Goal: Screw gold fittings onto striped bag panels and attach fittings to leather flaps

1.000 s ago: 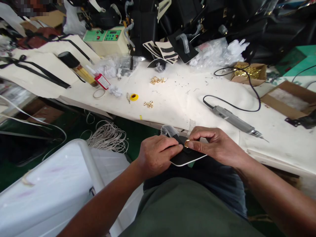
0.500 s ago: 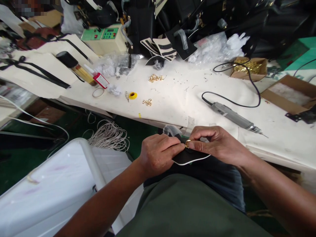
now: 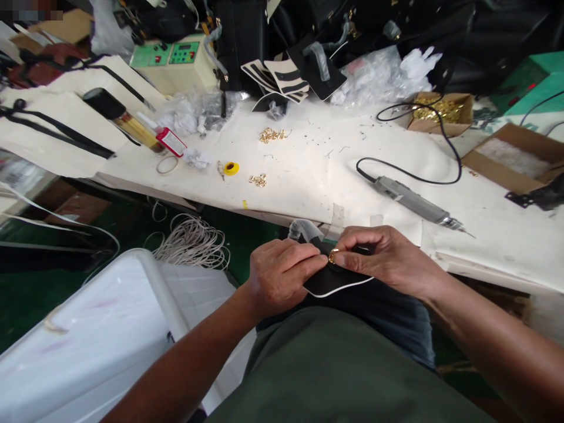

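Between my hands, just in front of the table edge, is a black leather-like panel (image 3: 339, 281) with a white edge and a plastic-wrapped strap at its far side. My left hand (image 3: 282, 273) is closed on the panel, its fingers reaching to a small gold metal fitting (image 3: 332, 256). Thumb and forefinger of my right hand (image 3: 381, 258) pinch that fitting against the panel. The exact kind of fitting is too small to make out. Two small piles of similar gold fittings (image 3: 272, 135) lie on the table.
A grey handheld rotary tool (image 3: 409, 202) with a black cable rests on the white table (image 3: 308, 176). Further along are a yellow tape roll (image 3: 231, 168), a red-labelled bottle (image 3: 171, 141) and a cardboard box of gold parts (image 3: 443, 114). A white bin (image 3: 88, 305) stands at my left.
The camera view has shifted slightly, so the table things sit a little further left and higher. Both hands keep their hold on the panel and the gold fitting.
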A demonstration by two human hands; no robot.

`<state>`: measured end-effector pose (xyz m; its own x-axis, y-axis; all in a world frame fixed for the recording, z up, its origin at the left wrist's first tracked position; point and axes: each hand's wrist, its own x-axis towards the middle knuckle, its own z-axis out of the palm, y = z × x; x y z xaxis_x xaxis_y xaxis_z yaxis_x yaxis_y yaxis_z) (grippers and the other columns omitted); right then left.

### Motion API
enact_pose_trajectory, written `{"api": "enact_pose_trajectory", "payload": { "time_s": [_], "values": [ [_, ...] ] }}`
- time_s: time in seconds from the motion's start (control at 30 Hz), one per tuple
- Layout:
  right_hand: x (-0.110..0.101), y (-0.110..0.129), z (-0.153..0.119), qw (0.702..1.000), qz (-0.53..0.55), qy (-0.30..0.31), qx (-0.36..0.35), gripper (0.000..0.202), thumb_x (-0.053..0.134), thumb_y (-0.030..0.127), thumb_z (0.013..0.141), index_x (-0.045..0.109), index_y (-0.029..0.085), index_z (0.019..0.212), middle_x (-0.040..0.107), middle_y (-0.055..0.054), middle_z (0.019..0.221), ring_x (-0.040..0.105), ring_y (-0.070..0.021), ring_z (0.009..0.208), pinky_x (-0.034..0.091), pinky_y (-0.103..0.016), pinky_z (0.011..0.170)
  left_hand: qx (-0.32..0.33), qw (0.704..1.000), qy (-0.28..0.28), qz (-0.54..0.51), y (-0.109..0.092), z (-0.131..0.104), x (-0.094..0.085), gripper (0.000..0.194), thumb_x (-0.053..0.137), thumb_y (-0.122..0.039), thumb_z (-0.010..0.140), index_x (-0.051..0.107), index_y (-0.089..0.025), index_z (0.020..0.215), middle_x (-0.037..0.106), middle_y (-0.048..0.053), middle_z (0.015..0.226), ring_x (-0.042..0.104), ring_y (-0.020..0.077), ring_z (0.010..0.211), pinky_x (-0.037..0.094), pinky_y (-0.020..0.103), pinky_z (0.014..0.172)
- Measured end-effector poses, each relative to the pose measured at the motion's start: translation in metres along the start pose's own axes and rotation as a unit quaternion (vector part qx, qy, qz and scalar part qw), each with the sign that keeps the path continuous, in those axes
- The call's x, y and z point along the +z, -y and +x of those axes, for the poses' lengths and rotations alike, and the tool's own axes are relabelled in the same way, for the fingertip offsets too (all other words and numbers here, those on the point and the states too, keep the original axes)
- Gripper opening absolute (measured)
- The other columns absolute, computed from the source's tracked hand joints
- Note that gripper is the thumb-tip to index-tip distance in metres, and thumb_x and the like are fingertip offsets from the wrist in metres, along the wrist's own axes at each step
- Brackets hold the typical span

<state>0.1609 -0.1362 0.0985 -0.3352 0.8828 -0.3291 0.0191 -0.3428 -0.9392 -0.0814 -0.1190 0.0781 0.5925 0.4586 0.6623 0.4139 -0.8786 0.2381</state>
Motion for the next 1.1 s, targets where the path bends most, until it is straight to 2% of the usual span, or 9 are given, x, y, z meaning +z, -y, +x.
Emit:
{"api": "enact_pose_trajectory", "payload": {
  "time_s": [0.23,0.4,0.6,0.73,0.87,1.1],
  "values": [
    [0.000,0.000,0.002,0.999,0.007,0.027,0.021,0.036,0.090,0.049,0.075,0.075,0.017,0.084,0.065,0.000,0.076,0.054,-0.0121,0.067,0.040,-0.024,0.058,-0.008,1.000,0.003,-0.018,0.003,-0.004,0.005,0.031,0.069,-0.017,0.089,0.071,-0.022,0.120,0.080,0.007,0.108,0.076,0.0184,0.089,0.060,0.032,0.080],
    [0.000,-0.005,0.006,0.998,0.051,0.013,0.033,0.042,0.091,0.049,0.073,0.069,0.019,0.092,0.061,0.001,0.075,0.052,-0.0120,0.066,0.039,-0.024,0.058,-0.010,0.999,-0.003,-0.036,0.003,0.001,0.005,0.026,0.073,-0.021,0.088,0.073,-0.020,0.115,0.081,0.007,0.105,0.075,0.0177,0.087,0.060,0.031,0.079],
    [0.001,-0.012,0.007,0.999,0.035,-0.034,-0.024,0.046,0.093,0.045,0.072,0.063,0.024,0.099,0.056,0.005,0.076,0.050,-0.0116,0.067,0.039,-0.024,0.058,-0.014,0.999,0.004,-0.046,0.004,0.004,0.006,0.022,0.074,-0.023,0.089,0.075,-0.022,0.111,0.081,0.005,0.102,0.075,0.0173,0.086,0.060,0.031,0.079],
    [0.004,-0.010,0.005,0.998,0.021,-0.023,-0.046,0.033,0.088,0.046,0.079,0.071,0.022,0.093,0.063,0.001,0.084,0.057,-0.0145,0.075,0.046,-0.027,0.067,-0.017,0.998,0.003,-0.055,0.004,0.003,0.004,0.022,0.075,-0.023,0.088,0.074,-0.023,0.110,0.082,0.005,0.103,0.074,0.0176,0.085,0.060,0.032,0.078],
    [0.006,-0.007,0.003,0.998,0.008,-0.014,-0.064,0.027,0.086,0.046,0.081,0.082,0.024,0.096,0.069,-0.004,0.097,0.065,-0.0190,0.089,0.051,-0.031,0.079,-0.017,0.999,0.001,-0.050,0.002,0.004,0.001,0.021,0.076,-0.024,0.088,0.075,-0.023,0.108,0.081,0.006,0.106,0.075,0.0178,0.087,0.061,0.032,0.079],
    [0.009,-0.003,-0.009,0.992,-0.034,-0.035,-0.115,0.018,0.081,0.042,0.087,0.084,0.028,0.097,0.071,-0.005,0.091,0.064,-0.0200,0.086,0.052,-0.033,0.075,-0.019,0.995,0.005,-0.097,-0.005,0.009,-0.002,0.023,0.079,-0.024,0.085,0.074,-0.016,0.107,0.079,0.013,0.116,0.076,0.0196,0.091,0.063,0.033,0.081]
  ]
}}
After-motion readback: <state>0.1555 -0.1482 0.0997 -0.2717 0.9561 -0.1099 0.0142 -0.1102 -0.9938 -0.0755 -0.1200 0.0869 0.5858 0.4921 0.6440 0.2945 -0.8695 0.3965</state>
